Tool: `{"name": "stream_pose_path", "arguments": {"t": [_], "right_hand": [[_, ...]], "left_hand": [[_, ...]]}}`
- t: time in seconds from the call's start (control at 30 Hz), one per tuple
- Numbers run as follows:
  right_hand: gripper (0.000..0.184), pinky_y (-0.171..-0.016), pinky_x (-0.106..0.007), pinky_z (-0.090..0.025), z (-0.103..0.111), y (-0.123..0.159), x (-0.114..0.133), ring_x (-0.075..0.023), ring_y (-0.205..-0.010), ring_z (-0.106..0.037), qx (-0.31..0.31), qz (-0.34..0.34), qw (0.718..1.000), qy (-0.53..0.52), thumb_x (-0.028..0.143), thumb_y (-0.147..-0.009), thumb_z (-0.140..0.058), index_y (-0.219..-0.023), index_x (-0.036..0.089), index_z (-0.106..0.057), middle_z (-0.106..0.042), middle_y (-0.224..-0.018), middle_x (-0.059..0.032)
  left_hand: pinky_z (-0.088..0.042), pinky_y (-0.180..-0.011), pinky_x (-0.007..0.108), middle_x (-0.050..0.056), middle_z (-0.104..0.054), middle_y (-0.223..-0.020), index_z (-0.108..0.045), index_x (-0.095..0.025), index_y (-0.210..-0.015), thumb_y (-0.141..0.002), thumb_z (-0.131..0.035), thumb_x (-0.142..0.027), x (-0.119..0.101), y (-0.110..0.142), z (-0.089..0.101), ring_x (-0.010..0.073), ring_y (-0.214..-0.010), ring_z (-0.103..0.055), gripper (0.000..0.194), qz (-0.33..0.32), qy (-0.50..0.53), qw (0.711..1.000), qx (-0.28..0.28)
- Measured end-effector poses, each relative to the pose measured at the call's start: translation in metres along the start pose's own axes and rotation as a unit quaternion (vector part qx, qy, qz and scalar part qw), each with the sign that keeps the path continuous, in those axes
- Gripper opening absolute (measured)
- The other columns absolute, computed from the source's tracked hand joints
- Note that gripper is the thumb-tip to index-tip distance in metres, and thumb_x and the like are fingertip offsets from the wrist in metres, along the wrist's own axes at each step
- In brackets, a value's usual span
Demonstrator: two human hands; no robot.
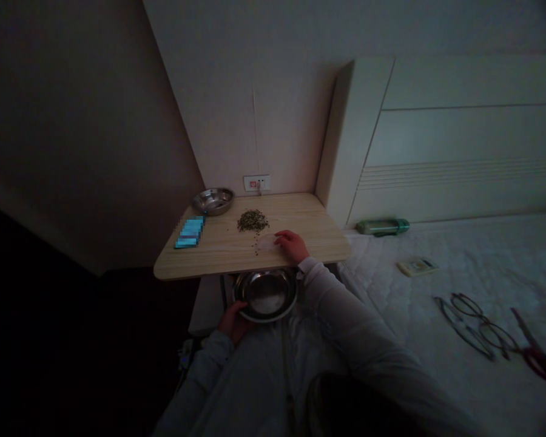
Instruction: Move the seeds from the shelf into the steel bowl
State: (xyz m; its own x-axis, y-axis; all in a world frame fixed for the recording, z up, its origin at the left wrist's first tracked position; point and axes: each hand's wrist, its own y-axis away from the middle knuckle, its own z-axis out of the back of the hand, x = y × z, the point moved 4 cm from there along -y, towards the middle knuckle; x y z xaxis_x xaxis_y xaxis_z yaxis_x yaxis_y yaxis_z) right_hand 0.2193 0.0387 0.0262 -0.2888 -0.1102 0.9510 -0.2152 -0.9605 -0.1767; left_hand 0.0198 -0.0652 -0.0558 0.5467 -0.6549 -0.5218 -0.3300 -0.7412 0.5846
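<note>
The wooden tabletop (309, 224) was the landmark. Just below its front edge, the left hand (235, 320) gripped a large metal bowl (267, 296) by the near left rim, thumb over the rim and the other fingers mostly hidden beneath. The tabletop's edge hid the bowl's far side, and its dark inside was hard to read.

Over the front right part of the tabletop, the right hand (291, 246) was partly curled, fingertips at the right side of a thin, see-through piece (266, 243). The piece's outline was faint, and whether the fingers pinched it or only touched it could not be told. A pile of small greenish grains (252, 221) lay near the tabletop's middle, with stray grains towards the clear piece.

At the tabletop's back left corner sat a small metal bowl (213, 200); in front of it lay a phone (190, 232), its lit screen blurred into blocks. Behind the tabletop was a wall socket (256, 182). On the bed (391, 303), right of the tabletop, were a green bottle (383, 227), a pale flat object (416, 267) with unreadable markings, glasses (482, 325) and red-handled scissors (543, 364) reaching the view's edge.
</note>
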Motion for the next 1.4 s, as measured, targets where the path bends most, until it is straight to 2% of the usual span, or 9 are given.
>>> {"name": "stream_pose_path", "arguments": {"t": [0.13,0.27,0.57,0.83,1.27,1.4], "right_hand": [[0.02,-0.069,-0.025,-0.041,-0.002,0.005,0.005,-0.0115,-0.067,-0.054,0.027,0.003,1.0,0.015,0.018,-0.064,-0.047,-0.079,0.017,-0.059,-0.063,-0.067,0.0012],[0.02,-0.069,-0.025,-0.041,-0.004,0.008,0.01,-0.0109,-0.065,-0.055,0.048,0.007,0.999,0.023,0.015,-0.064,-0.046,-0.079,0.017,-0.06,-0.063,-0.065,0.0011],[0.016,-0.064,-0.023,-0.041,-0.005,0.007,0.006,-0.0096,-0.058,-0.053,0.061,-0.002,0.998,-0.014,0.016,-0.063,-0.048,-0.074,0.017,-0.06,-0.061,-0.06,0.0027],[0.016,-0.062,-0.022,-0.039,-0.007,0.011,0.012,-0.0089,-0.057,-0.05,0.089,-0.014,0.996,0.001,0.015,-0.061,-0.048,-0.071,0.017,-0.061,-0.06,-0.057,0.0035],[0.014,-0.061,-0.022,-0.039,-0.007,0.012,0.012,-0.0102,-0.058,-0.051,0.095,-0.004,0.995,0.002,0.015,-0.06,-0.048,-0.065,0.017,-0.06,-0.058,-0.053,0.0041],[0.013,-0.062,-0.022,-0.04,-0.004,0.007,0.007,-0.01,-0.058,-0.051,0.058,0.0,0.998,-0.028,0.017,-0.062,-0.046,-0.069,0.017,-0.057,-0.057,-0.056,0.0036]], "left_hand": [[-0.048,-0.073,0.035,0.006,-0.065,-0.066,-0.056,-0.011,-0.071,-0.068,-0.047,-0.009,0.0,0.0,0.001,0.0209,-0.078,-0.061,0.01,-0.005,-0.008,1.0,-0.009],[-0.047,-0.075,0.036,0.008,-0.065,-0.069,-0.056,-0.011,-0.074,-0.065,-0.048,-0.008,-0.001,0.0,0.002,0.0221,-0.084,-0.06,0.012,-0.008,-0.006,1.0,-0.01],[-0.047,-0.075,0.037,0.008,-0.066,-0.069,-0.057,-0.012,-0.075,-0.065,-0.047,-0.009,-0.001,0.0,0.001,0.0236,-0.086,-0.059,0.014,-0.003,-0.007,1.0,-0.006],[-0.048,-0.075,0.037,0.008,-0.066,-0.071,-0.057,-0.011,-0.076,-0.065,-0.046,-0.008,-0.001,0.003,-0.003,0.0238,-0.088,-0.059,0.015,-0.002,-0.008,1.0,0.001],[-0.047,-0.076,0.038,0.007,-0.065,-0.067,-0.057,-0.011,-0.077,-0.065,-0.047,-0.008,0.0,-0.001,0.003,0.0232,-0.084,-0.06,0.016,-0.008,-0.001,1.0,-0.003],[-0.047,-0.076,0.037,0.007,-0.066,-0.068,-0.057,-0.011,-0.074,-0.066,-0.046,-0.009,0.0,-0.001,0.002,0.0226,-0.084,-0.06,0.014,-0.013,-0.003,1.0,0.001]]}}
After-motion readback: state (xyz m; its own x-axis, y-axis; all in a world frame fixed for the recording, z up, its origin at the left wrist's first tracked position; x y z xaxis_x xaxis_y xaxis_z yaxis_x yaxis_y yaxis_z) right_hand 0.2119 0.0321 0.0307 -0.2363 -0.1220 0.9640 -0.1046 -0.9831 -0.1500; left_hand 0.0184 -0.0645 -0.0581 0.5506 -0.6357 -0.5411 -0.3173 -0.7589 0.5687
